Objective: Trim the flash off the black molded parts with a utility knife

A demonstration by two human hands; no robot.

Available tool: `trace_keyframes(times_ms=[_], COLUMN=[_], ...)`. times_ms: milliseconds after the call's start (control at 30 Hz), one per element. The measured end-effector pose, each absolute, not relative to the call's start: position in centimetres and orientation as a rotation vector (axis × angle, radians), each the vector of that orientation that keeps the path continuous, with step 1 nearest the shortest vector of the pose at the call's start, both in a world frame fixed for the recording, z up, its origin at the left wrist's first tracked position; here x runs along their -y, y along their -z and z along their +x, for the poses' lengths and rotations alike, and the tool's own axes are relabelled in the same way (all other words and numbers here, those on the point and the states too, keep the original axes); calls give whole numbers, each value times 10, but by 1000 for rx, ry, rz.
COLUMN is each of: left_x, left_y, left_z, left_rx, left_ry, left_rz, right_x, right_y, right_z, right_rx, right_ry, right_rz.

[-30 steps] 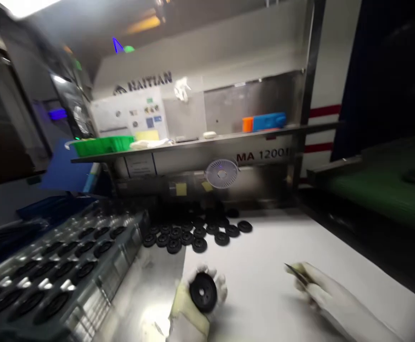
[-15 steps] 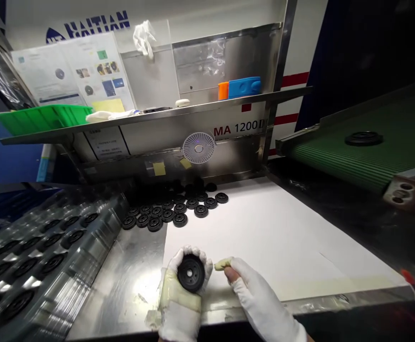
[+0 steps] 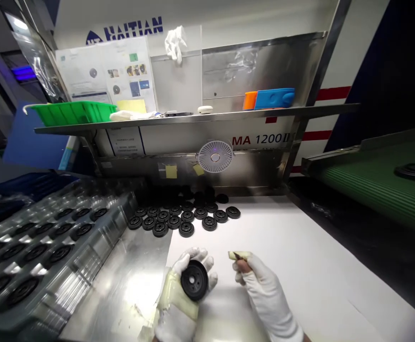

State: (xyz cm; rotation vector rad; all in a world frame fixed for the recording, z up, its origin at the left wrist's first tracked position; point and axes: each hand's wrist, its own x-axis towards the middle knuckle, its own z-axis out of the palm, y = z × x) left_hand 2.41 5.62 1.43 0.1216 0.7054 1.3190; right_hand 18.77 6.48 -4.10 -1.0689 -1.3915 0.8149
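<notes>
My left hand point(image 3: 182, 297), in a white glove with yellowish tape over the palm, holds a black grooved wheel point(image 3: 194, 280) with its hub face toward me. Its fingers curl behind the wheel's rim. To the right, apart from the wheel, my right hand point(image 3: 260, 280) is closed in a pinch. Yellowish tape covers its forefinger, and the thumb tip is bare. A small dark sliver shows between thumb and forefinger, too small to name. Beyond both hands, several similar black wheels point(image 3: 186, 229) lie grouped on the bench.
Clear plastic trays point(image 3: 96, 251) with black wheels in their pockets are stacked at left. White paper point(image 3: 271, 237) covers much of the metal bench. A green conveyor belt point(image 3: 378, 175) carries a wheel at right. Above are a small fan point(image 3: 215, 156) and a shelf point(image 3: 225, 115) holding a green bin point(image 3: 77, 113).
My view has turned left, so the scene sits further right. The right hand has drawn a little away from the wheel. Fingers of my left hand have loosened behind the wheel.
</notes>
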Motion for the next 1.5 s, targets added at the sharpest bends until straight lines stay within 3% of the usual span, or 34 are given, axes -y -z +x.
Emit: trace_keyframes(times_ms=[133,267,833,1500], left_x=[-65,-78,-57,-70], left_y=[-16,-3,0,3], left_z=[37,47,39,41], left_rx=[-575,-563,-552,-534], left_ry=[-1355,-1341,-1437,-1416], left_rz=[248,215,385,3], right_x=[-52,-41,-32,-22], right_y=[12,2,21,18], right_z=[186,181,146,132], right_rx=[1735,1914,1850,1898], right_ry=[-850,-645,-542,-579], right_rz=[-1212,-1404,-1562,-1625])
